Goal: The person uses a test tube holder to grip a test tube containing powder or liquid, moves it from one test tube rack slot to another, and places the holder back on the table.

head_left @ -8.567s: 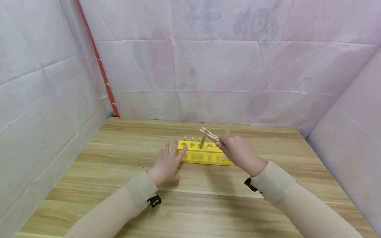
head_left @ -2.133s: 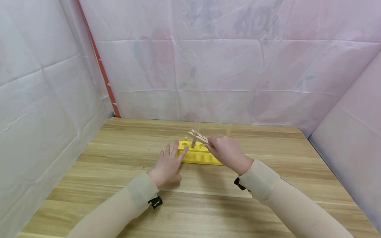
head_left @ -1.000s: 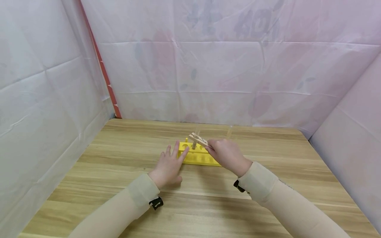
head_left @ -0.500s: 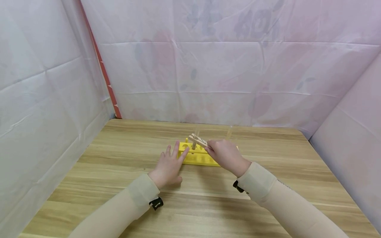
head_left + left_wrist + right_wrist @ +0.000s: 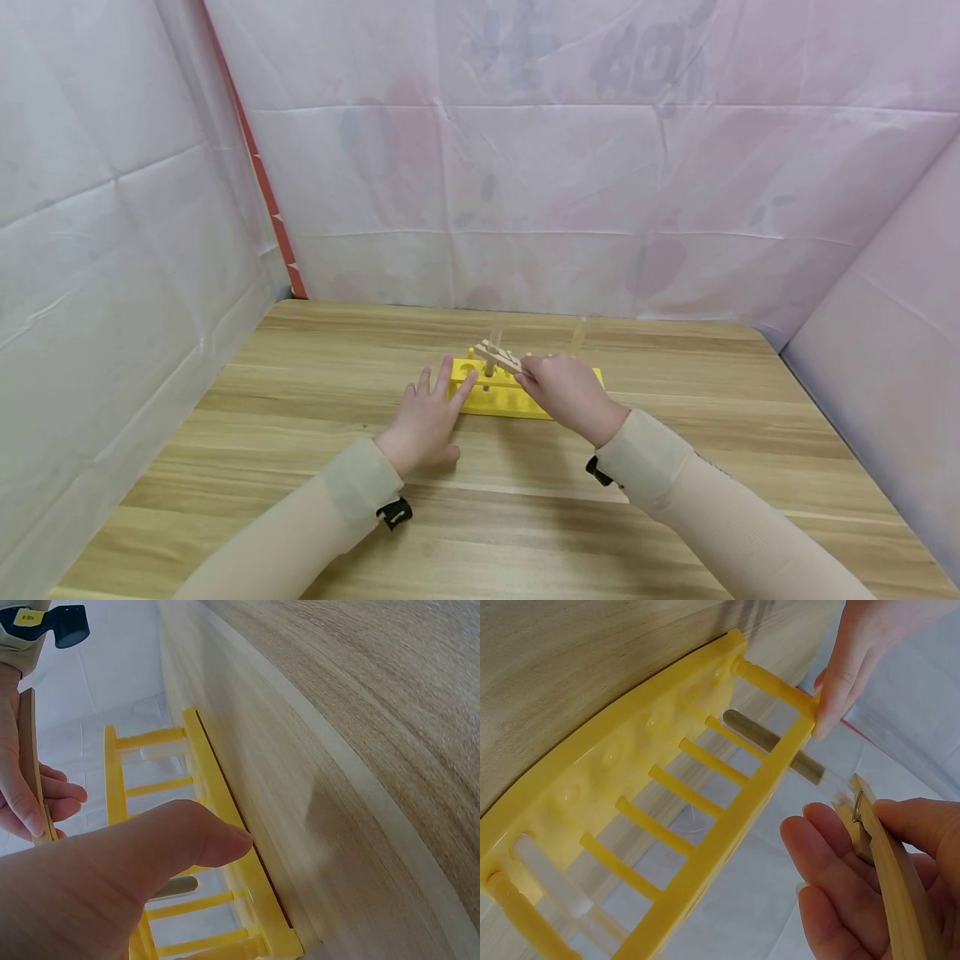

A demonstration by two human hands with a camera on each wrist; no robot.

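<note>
A yellow test tube rack (image 5: 502, 405) stands on the wooden table. My left hand (image 5: 423, 423) spreads its fingers over the rack's left end, with the thumb (image 5: 214, 836) low by the front in the left wrist view. A wooden test tube clamp (image 5: 501, 357) is held in my right hand (image 5: 573, 393), fingers and thumb curled round its handle. The clamp's jaws grip a clear test tube (image 5: 806, 765) with grey-brown contents. This tube passes through the second hole from the left, its rounded bottom between the top plate and the base.
Another test tube (image 5: 562, 889) with white contents stands in the rack's right end; its clear top (image 5: 578, 333) rises behind my right hand. Yellow pegs (image 5: 705, 761) line the rack's back. Pale sheets (image 5: 540, 183) wall the table (image 5: 360, 350) at the back and sides.
Since the oldest frame, the clamp and tube have shifted left from the third hole to the second. Over the last second they have sunk slightly lower. My left hand stays on the rack.
</note>
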